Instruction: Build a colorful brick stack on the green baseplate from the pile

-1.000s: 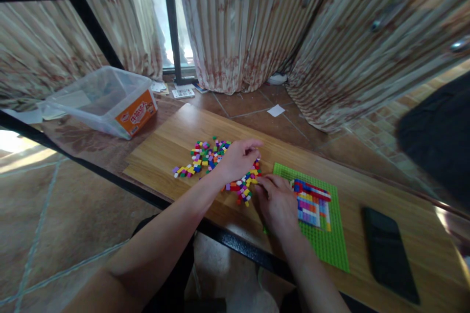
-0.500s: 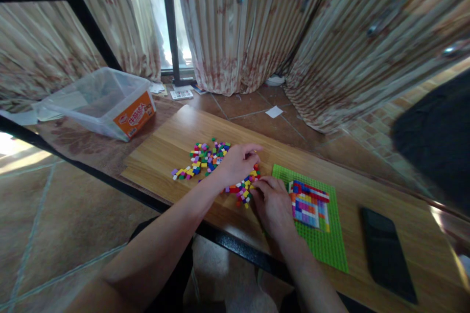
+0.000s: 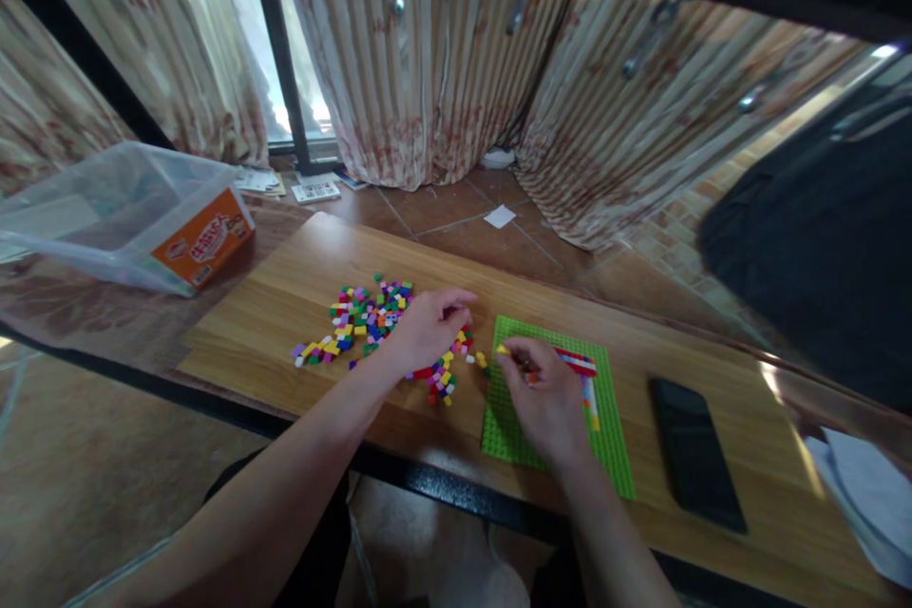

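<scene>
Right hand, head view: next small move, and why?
Probably move the yellow brick right and press it beside the multicolored brick build: the right hand seems to pinch it at the fingertips, over the green studded baseplate that bears the build. The hand hides the exact spot.

The pinched brick (image 3: 503, 350) is yellow, the loose bricks (image 3: 374, 333) multicoloured, the studded baseplate (image 3: 509, 427) bright green, the smartphone (image 3: 696, 451) black, the curtains (image 3: 442, 66) cream-and-brown striped with reddish blotches.

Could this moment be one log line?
left hand: over toy-brick pile | right hand: pinching yellow brick over green baseplate | smartphone: beside baseplate
</scene>
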Action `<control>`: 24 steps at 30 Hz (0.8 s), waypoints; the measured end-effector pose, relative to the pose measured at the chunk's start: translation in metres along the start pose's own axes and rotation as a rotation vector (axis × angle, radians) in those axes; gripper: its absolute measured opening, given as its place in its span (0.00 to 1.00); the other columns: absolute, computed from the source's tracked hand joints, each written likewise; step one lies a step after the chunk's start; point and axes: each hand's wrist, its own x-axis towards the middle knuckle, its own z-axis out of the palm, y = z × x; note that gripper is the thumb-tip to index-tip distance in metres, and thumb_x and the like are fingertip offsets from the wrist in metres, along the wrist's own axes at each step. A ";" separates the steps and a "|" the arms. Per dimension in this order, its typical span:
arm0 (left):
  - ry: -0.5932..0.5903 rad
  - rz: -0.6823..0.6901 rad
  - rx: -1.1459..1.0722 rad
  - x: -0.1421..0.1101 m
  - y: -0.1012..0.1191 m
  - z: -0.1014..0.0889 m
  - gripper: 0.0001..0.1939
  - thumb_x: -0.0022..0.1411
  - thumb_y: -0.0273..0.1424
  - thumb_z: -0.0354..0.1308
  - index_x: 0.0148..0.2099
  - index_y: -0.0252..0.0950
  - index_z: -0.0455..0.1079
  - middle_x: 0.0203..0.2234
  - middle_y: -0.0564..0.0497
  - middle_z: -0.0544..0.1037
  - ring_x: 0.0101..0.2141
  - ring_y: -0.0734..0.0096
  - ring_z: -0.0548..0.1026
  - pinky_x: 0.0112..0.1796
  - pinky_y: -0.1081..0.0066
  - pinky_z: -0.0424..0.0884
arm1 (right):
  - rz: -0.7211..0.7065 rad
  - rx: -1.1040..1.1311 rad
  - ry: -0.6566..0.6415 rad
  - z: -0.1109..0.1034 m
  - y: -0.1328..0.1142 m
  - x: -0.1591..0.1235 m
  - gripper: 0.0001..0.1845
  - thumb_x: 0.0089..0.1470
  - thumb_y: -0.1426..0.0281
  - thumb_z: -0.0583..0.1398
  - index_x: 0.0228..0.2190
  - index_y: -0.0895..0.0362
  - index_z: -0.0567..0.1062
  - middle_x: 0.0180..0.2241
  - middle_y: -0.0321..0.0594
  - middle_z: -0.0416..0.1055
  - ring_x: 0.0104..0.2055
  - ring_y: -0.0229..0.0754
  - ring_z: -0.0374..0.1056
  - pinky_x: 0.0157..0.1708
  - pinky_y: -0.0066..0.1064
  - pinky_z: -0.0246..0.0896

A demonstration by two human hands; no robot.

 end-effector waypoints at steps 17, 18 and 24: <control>-0.094 -0.031 0.104 -0.004 0.008 0.007 0.17 0.62 0.25 0.50 0.50 0.31 0.72 0.30 0.49 0.80 0.30 0.72 0.75 0.33 0.73 0.70 | 0.205 -0.270 0.123 -0.049 0.033 -0.006 0.15 0.51 0.59 0.59 0.30 0.56 0.79 0.29 0.41 0.77 0.27 0.41 0.70 0.30 0.32 0.62; -0.099 -0.035 0.123 -0.005 0.010 0.007 0.16 0.62 0.25 0.50 0.50 0.31 0.72 0.30 0.50 0.80 0.30 0.72 0.75 0.33 0.73 0.69 | 0.203 -0.284 0.120 -0.047 0.033 -0.006 0.15 0.51 0.59 0.58 0.30 0.56 0.79 0.29 0.41 0.77 0.28 0.41 0.70 0.30 0.32 0.61; -0.131 -0.038 0.197 -0.006 0.013 0.007 0.17 0.63 0.27 0.49 0.51 0.32 0.72 0.28 0.50 0.79 0.28 0.73 0.74 0.32 0.73 0.68 | 0.208 -0.236 0.068 -0.038 0.039 -0.006 0.14 0.52 0.60 0.58 0.30 0.55 0.79 0.32 0.40 0.78 0.31 0.42 0.71 0.33 0.33 0.62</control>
